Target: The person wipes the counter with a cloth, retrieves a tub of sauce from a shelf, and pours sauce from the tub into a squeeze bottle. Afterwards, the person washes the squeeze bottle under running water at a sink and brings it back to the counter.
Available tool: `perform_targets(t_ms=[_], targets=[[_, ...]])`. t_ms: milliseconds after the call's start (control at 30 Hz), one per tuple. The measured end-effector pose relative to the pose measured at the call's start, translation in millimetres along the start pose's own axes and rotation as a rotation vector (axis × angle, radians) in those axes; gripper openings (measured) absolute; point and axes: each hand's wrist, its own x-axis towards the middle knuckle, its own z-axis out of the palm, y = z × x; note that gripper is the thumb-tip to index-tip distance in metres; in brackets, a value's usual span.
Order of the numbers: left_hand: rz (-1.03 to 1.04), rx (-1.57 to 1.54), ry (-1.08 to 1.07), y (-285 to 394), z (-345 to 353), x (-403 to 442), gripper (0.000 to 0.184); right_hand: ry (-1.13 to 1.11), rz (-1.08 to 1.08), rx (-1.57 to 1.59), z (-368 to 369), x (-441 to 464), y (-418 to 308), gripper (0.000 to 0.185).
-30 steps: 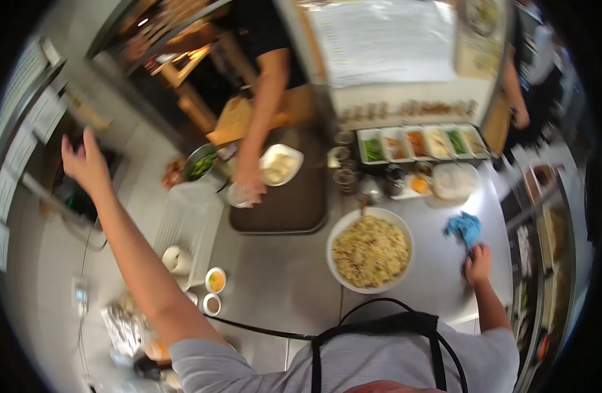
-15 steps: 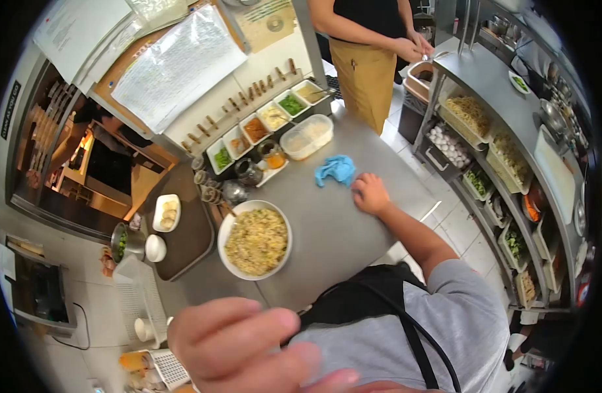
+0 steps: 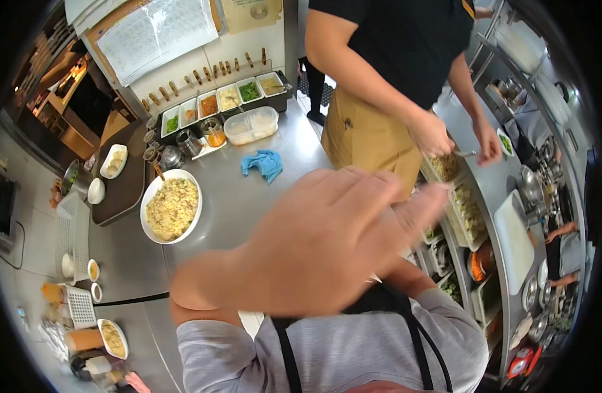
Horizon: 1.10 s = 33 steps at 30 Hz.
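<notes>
My left hand (image 3: 327, 239) is raised close to the camera, blurred, its fingers stretched out toward the right. Nothing shows in it. Behind it my right forearm (image 3: 406, 274) is partly visible, while my right hand is hidden. On the steel counter (image 3: 232, 209), a crumpled blue cloth (image 3: 263, 165) lies just beyond my left hand. To the left stands a large white bowl (image 3: 199, 213) filled with fried rice (image 3: 170, 211), a handle sticking up at its rim.
Garnish tubs (image 3: 210, 105), a lidded plastic container (image 3: 251, 126) and jars (image 3: 213, 133) line the back. A brown tray (image 3: 117, 206) holds a small dish (image 3: 113, 161). A co-worker (image 3: 393, 72) in a black top stands close on the right, beside shelves (image 3: 488, 223) of ingredients.
My view has turned right. My left hand has swung right across the front of my body. The co-worker is nearer, by the shelf counter. My right hand has gone out of sight.
</notes>
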Motion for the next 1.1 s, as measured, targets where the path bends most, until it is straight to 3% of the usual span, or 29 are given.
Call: perform_targets(t_ms=[33,67,167,200,233,300,433,500,600,800,1000,1100], targets=[[-0.008,0.011,-0.175,-13.2,12.7,-6.4,0.041,0.036,-0.146,-0.07,-6.6,-0.4,0.0,0.013],[-0.105,-0.023,-0.328,-20.4,27.2,-16.9,0.043,-0.174,0.141,-0.018,-8.7,-9.4,16.5,0.015],[-0.407,-0.167,-0.717,-42.8,65.1,-57.4,0.048,-0.1,0.107,0.024,-17.6,-18.2,39.4,0.012],[-0.486,-0.225,-0.775,-52.9,75.6,-70.4,0.048,-0.141,0.25,0.04,-17.8,-22.9,54.1,0.01],[-0.564,-0.281,-0.836,-64.7,87.2,-84.9,0.047,-0.135,0.255,0.012,-20.0,-25.3,50.6,0.009],[-0.669,-0.35,-0.799,-95.6,124.5,-130.6,0.051,-0.107,0.259,-0.04,-23.2,-16.0,25.5,0.007],[-0.784,-0.41,-0.484,-132.3,186.8,-212.5,0.052,-0.105,0.07,-0.182,-14.8,-20.5,27.0,0.007],[-0.925,-0.499,-0.419,-136.4,187.3,-223.2,0.052,-0.089,0.042,-0.239,-15.2,-17.1,18.5,0.007],[-0.932,-0.401,-0.303,-149.2,168.1,-237.7,0.051,-0.022,0.029,-0.362,-5.4,-14.5,16.4,0.005],[-1.104,-0.205,0.107,-190.9,133.4,-278.3,0.04,0.024,0.035,-0.57,5.0,-10.9,8.3,0.005],[-1.001,0.118,0.015,-197.5,134.5,-297.3,0.026,0.072,-0.013,-0.609,9.6,-10.8,8.9,0.003],[-0.98,0.076,0.037,-200.2,133.6,-298.7,0.024,0.061,-0.026,-0.568,11.1,-8.0,10.0,0.003]])
